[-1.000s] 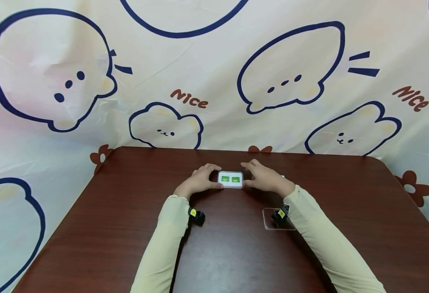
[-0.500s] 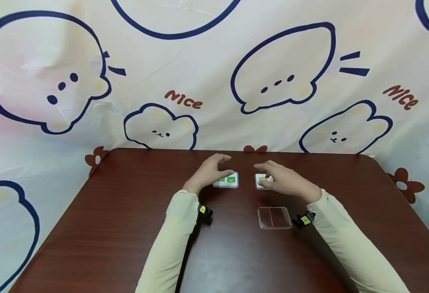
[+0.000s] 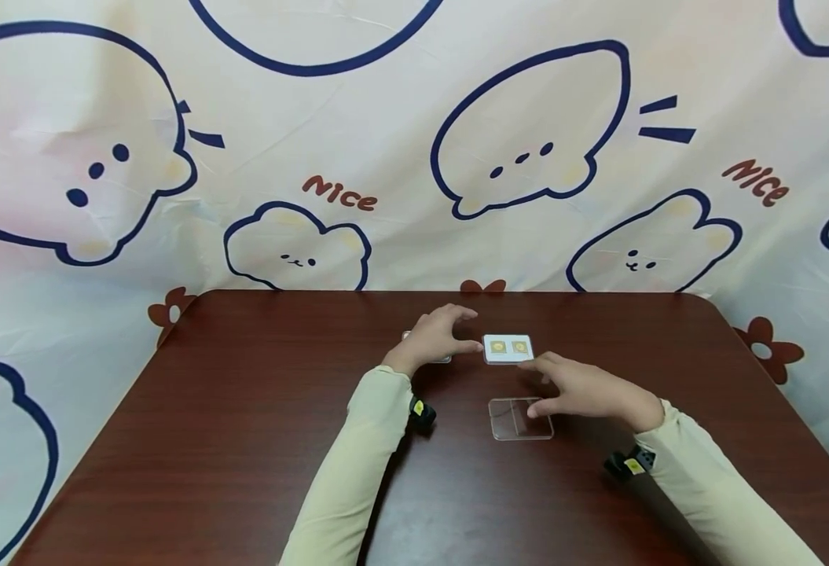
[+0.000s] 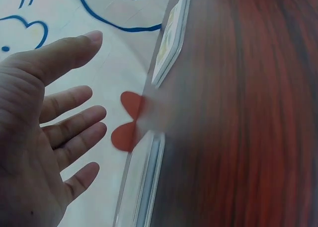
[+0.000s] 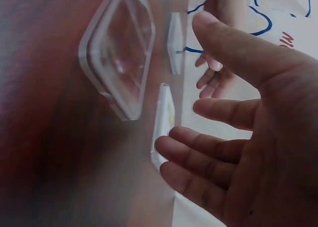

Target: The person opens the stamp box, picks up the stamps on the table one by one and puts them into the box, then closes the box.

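A thin white case with two gold squares [image 3: 508,349] lies on the table between my hands. My left hand [image 3: 434,339] hovers at its left, thumb and fingers spread, holding nothing. Under that hand a second white case [image 3: 445,360] is mostly covered; its edge also shows low in the left wrist view. My right hand [image 3: 587,389] is relaxed and holds nothing, its thumb over a clear, shallow plastic box [image 3: 504,436]. Its fingertips [image 5: 166,143] overlap the gold-square case in the right wrist view.
The dark brown wooden table [image 3: 244,440] ends at a cartoon-printed cloth [image 3: 400,141] hanging behind it. Each wrist wears a small black camera, the left one [image 3: 423,415] above the table.
My right hand has left the green-picture case, passed over the gold-square case and drawn back toward the clear box. My left hand has shifted right, covering the green-picture case. The head view has turned slightly right.
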A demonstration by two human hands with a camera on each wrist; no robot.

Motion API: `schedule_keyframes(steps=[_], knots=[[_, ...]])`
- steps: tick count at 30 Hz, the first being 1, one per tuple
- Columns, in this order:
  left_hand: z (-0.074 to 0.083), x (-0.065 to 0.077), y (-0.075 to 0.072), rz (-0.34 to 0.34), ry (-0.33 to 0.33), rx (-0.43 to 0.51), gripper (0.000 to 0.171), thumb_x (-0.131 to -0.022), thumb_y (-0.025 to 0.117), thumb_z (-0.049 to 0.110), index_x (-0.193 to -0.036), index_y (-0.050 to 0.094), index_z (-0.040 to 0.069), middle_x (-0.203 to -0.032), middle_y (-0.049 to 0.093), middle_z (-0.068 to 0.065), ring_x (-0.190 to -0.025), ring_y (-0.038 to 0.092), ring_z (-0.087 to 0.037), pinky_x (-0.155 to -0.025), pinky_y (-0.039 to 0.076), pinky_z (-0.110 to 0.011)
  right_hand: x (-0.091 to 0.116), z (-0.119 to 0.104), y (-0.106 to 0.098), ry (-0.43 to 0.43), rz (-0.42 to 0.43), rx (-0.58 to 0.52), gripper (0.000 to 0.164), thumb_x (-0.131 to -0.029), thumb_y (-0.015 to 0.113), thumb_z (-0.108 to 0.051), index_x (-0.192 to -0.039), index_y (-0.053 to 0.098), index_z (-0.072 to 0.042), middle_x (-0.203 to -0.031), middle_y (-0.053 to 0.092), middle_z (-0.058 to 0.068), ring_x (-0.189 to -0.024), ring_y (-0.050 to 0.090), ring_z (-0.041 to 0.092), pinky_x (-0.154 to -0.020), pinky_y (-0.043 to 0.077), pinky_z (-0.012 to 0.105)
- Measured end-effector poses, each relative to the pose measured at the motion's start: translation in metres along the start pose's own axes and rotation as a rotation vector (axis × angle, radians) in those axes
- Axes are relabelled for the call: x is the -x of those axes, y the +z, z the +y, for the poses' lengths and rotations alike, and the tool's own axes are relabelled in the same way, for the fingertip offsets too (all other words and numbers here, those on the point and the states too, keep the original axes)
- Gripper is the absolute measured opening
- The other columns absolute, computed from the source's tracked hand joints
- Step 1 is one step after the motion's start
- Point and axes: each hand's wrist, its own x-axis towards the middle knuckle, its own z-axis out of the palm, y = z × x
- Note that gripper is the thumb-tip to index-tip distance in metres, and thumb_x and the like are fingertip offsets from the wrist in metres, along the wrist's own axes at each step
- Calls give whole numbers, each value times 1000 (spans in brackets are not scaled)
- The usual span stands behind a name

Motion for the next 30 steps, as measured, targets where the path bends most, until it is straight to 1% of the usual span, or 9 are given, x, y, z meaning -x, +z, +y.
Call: schedule_keyframes(steps=[3,7,10,16,19,22,25,30], knots=[[4,-6,5,-28,10,-29,64,-86,71,41,-141,49,16,-140,52,-5,-131,47,-24,-114,24,-53,6,3,6,-1,-33,-14,79,-80,75,-47,-140,47,-4,-131,51,16,-109,57,26,-87,51,44],[6,-11,11,-50,7,-54,65,-85,72,42,-141,49,17,-140,52,-4,-131,47,-21,-114,26,-51,11,5,12,-15,-45,7,83,-76,77,-50,-139,48,-5,-127,52,12,-103,55,20,-82,50,37],[7,-15,15,-57,3,-68,65,-84,73,42,-140,50,17,-139,53,-3,-129,48,-20,-112,27,-48,13,7,15,-25,-35,37,83,-75,77,-51,-138,49,-5,-124,53,10,-100,53,17,-81,50,35],[6,-19,19,-75,-7,-95,65,-84,73,42,-140,51,18,-139,53,-3,-130,48,-20,-112,28,-47,18,13,19,-22,7,109,81,-73,79,-52,-135,52,-8,-118,56,7,-98,53,17,-81,48,38],[6,-20,20,-84,-10,-115,65,-84,73,43,-140,51,17,-141,53,-2,-132,46,-20,-111,28,-47,21,15,21,-11,9,107,81,-72,79,-53,-134,53,-9,-114,57,5,-91,51,15,-78,47,36],[6,-20,22,-91,-13,-146,65,-84,73,44,-140,52,19,-142,52,-1,-134,45,-20,-111,29,-47,22,15,24,-18,12,108,81,-73,77,-55,-134,53,-8,-112,57,3,-86,50,11,-75,45,34],[6,-20,22,-93,-16,-167,63,-84,73,44,-139,53,19,-143,51,-1,-135,44,-21,-111,30,-47,21,14,27,-33,32,127,78,-74,77,-55,-132,54,-8,-110,58,1,-82,50,8,-73,44,33],[8,-20,22,-109,-29,-191,62,-84,72,45,-138,54,20,-147,46,-3,-137,41,-24,-112,29,-48,18,12,30,-54,70,155,64,-77,77,-46,-126,57,-11,-99,57,-5,-78,49,5,-68,42,29]])
